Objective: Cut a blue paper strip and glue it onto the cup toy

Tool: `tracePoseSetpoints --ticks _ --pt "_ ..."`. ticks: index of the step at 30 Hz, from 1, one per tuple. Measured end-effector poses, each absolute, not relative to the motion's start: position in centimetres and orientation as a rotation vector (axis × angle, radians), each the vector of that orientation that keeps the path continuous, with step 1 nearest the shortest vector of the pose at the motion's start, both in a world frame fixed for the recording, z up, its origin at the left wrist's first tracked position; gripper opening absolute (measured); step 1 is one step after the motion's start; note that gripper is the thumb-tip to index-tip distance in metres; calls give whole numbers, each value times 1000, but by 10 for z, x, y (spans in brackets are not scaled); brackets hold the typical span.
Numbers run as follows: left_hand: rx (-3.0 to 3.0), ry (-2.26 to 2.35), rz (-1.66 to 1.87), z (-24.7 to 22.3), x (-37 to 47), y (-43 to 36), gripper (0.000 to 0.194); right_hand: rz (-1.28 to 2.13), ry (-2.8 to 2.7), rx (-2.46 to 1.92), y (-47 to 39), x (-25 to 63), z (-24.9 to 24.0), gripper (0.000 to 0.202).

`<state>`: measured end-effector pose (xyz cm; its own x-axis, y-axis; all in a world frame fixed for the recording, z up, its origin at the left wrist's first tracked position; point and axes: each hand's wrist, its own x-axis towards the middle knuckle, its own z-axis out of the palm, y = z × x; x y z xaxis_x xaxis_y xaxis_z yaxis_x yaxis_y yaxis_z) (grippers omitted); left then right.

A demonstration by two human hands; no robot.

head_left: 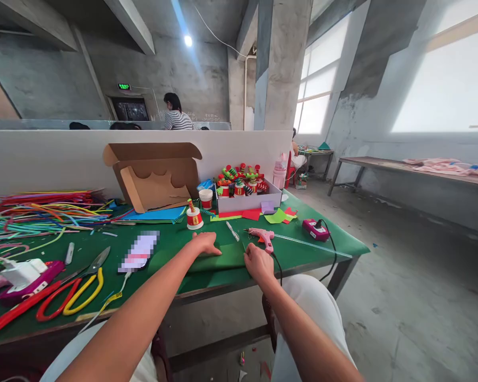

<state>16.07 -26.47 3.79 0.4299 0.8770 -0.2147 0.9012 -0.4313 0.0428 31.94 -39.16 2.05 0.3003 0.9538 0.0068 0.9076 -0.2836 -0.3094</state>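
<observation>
My left hand (205,244) rests on the green-covered table (295,252), thumb and fingers apart, with nothing visible in it. Just beyond it stands a small figure made from a red and white paper cup (194,217) with coiled pipe-cleaner arms. At the table's near edge, my right hand (258,263) has its fingers pinched together by the green covering; what they hold, if anything, is too small to make out. Close beyond that hand lies a pink glue gun (263,237) with a clear glue stick in its back. A white pen-like item (232,231) lies between the hands.
Scissors (90,276), a phone (139,252) and a purple power strip (34,284) lie left, before piled pipe cleaners (43,212). A white box (249,203) of cup figures, stacked cups (206,199) and an open cardboard box (155,178) stand behind. A pink adapter (316,229) sits right.
</observation>
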Motion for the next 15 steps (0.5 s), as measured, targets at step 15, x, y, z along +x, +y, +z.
tracePoseSetpoints --ticks 15 --pt "2477 1584 -359 40 173 -265 30 287 -1666 -2241 -393 323 16 16"
